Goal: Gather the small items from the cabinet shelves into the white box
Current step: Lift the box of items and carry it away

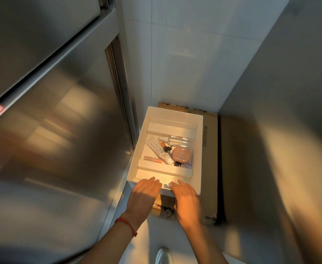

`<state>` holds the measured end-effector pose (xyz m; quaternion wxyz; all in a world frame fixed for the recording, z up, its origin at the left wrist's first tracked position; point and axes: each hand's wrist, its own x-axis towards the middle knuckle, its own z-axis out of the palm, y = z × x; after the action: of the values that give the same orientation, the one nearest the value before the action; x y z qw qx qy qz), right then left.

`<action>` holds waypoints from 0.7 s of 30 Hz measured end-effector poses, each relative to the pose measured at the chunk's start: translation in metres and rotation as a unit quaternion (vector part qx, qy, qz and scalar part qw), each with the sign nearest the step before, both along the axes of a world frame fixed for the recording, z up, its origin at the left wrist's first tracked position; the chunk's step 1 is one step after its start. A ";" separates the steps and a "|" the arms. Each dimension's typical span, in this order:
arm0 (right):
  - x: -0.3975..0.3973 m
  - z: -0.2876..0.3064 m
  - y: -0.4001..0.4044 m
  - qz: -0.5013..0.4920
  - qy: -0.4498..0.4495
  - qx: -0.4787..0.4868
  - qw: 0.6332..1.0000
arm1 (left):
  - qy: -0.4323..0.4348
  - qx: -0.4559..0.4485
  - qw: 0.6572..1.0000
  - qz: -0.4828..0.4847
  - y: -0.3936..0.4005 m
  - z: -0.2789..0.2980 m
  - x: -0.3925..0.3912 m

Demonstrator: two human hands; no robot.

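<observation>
Hands first: both of mine are down at the near edge of one white box (201,149), my left hand (145,195) and my right hand (186,197) side by side, fingers straight and loose, gripping nothing; whether the fingertips actually touch the rim I cannot tell. The box sits on a flat sheet of brown cardboard (210,168) on the floor, close against the steel cabinet (51,111) on my left. Inside, between two white cardboard dividers, I count one clear bottle (178,139) lying on its side at the far end, one white tube (159,150) lying slantwise, one round pink case (182,154) to its right, one slim pink stick (153,159) along the near divider, and a small dark piece or two, partly tucked under the tube and the case, too small to tell. The tube overlaps the things beside it. A red string bracelet (126,224) circles my left wrist. One white shoe (163,256) shows at the bottom edge. White tiled wall (185,54) rises behind the box, and a grey panel (290,111) stands close on the right.
</observation>
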<state>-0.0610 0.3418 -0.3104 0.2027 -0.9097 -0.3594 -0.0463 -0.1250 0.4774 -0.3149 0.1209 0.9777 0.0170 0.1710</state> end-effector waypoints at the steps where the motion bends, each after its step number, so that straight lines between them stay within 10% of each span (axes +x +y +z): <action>1: -0.001 0.001 -0.001 -0.002 0.003 -0.001 1.000 | -0.008 -0.001 1.000 0.002 0.000 0.000 -0.001; 21: -0.047 -0.004 -0.020 0.006 -0.004 0.003 1.000 | -0.052 -0.002 0.999 -0.016 -0.013 -0.003 -0.047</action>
<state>-0.1084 0.3222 -0.3147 0.2049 -0.9067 -0.3654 -0.0497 -0.1722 0.4648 -0.3179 0.1267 0.9673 -0.0045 0.2197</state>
